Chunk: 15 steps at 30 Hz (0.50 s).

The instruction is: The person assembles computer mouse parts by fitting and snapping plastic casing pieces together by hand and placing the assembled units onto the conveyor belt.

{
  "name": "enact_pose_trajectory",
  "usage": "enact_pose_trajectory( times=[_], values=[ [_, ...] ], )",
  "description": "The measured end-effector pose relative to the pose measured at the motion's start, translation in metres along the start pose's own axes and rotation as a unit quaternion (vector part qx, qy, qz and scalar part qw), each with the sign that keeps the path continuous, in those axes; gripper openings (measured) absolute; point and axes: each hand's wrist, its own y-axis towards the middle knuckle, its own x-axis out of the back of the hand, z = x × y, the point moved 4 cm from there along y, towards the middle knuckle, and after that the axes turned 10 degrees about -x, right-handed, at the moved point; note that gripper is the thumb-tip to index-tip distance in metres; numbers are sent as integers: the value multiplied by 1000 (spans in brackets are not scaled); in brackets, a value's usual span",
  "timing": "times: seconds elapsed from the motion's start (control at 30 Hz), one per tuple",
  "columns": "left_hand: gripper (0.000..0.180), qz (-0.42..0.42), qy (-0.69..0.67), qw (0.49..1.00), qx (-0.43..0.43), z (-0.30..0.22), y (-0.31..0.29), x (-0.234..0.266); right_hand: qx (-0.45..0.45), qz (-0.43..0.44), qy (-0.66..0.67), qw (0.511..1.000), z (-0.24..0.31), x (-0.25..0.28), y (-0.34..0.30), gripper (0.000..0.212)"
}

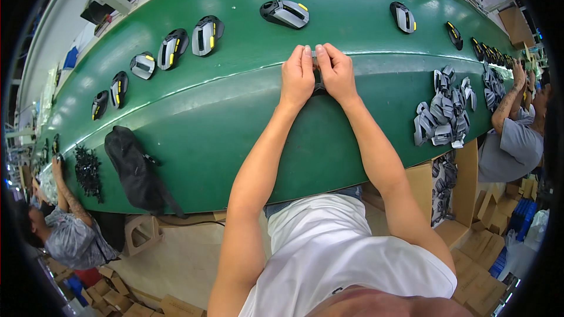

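My left hand [298,77] and my right hand [336,75] meet above the middle of the green table, both with fingers closed. Between them they grip a mouse part [319,87], dark with a bit of grey; my fingers and palms hide most of it. Just beyond my hands lies a grey and black computer mouse [286,13] with a yellow accent. Another mouse [403,17] rests farther right. To the right of my right arm is a heap of grey plastic mouse shells [445,108].
Several mice, among them one grey and black [207,35], line the table's far left side. A black bag [134,167] and a pile of small black parts [88,173] lie at left. A cardboard box [467,185] of parts stands below the right edge. Co-workers sit at both ends.
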Motion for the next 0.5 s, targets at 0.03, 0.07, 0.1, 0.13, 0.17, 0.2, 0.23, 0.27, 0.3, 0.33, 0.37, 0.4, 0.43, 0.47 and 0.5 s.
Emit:
enact_pose_trajectory(
  times=[0.03, 0.07, 0.1, 0.13, 0.17, 0.2, 0.23, 0.27, 0.3, 0.33, 0.37, 0.4, 0.43, 0.47, 0.5],
  values=[
    [27, 4, 40, 999, -9, -4, 0, -1, -6, 0, 0, 1000, 1, 1, -1, 28],
    [27, 6, 40, 999, -4, -6, 1, -4, 47, -27, -31, 998, 8, 3, -2, 26],
    [27, -4, 40, 999, -5, -7, 0, -5, 99, -54, -61, 992, 14, 2, -5, 24],
    [26, -14, 39, 999, -5, -7, -2, -5, 93, -53, -60, 992, 14, 3, -5, 24],
    [26, -11, 40, 999, 0, -4, -3, -5, 102, -59, -54, 992, 14, 4, -4, 23],
    [26, -14, 9, 1000, 16, 0, -2, -7, 112, -63, -47, 991, 14, 5, -6, 22],
    [27, -16, -22, 999, 31, 3, -3, -8, 107, -61, -47, 991, 12, 5, -7, 22],
    [27, -16, -41, 998, 40, 4, -6, -7, 108, -61, -45, 991, 10, 4, -9, 22],
    [27, -15, -42, 998, 41, 6, -6, -8, 112, -62, -45, 991, 7, 5, -8, 22],
    [27, 2, -68, 996, 52, 7, -7, -10, 110, -67, -45, 991, 5, 6, -8, 22],
    [27, 19, -94, 993, 63, 8, -7, -13, 109, -68, -46, 991, 4, 8, -6, 22],
    [27, 21, -94, 993, 67, 7, -8, -13, 99, -61, -25, 993, 2, 8, -5, 22],
    [28, 18, -100, 993, 60, 7, -7, -13, 90, -55, -5, 994, 1, 8, -5, 22],
    [28, 16, -107, 993, 53, 6, -6, -14, 85, -56, -6, 995, 1, 8, -5, 22],
    [28, 16, -107, 992, 57, 7, -7, -15, 106, -67, -11, 992, 4, 9, -6, 24]
  ],
)
